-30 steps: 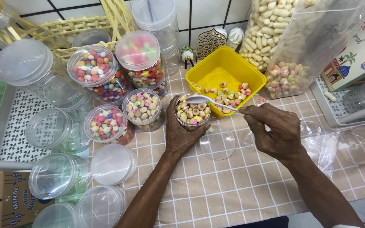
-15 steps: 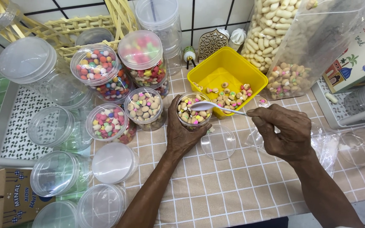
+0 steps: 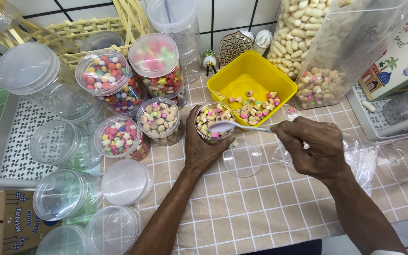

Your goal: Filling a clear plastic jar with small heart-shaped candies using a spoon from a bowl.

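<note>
Clear jar (image 3: 213, 122): gripped in my left hand (image 3: 203, 147), beside the yellow tub (image 3: 253, 75).
Spoon (image 3: 234, 126): pinched in my right hand (image 3: 313, 147), bowl over the jar's mouth.

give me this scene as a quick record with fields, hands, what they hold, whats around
left hand: left hand wraps a small clear jar of little iced biscuits, upright
right hand: right hand pinches a white plastic spoon, bowl over the jar mouth
source: yellow tub behind the jar, a few biscuits left
beside: loose clear lid on the checked tablecloth
left side: filled jars, some lidded, plus empty clear jars
back right: bag of pale biscuits
</note>
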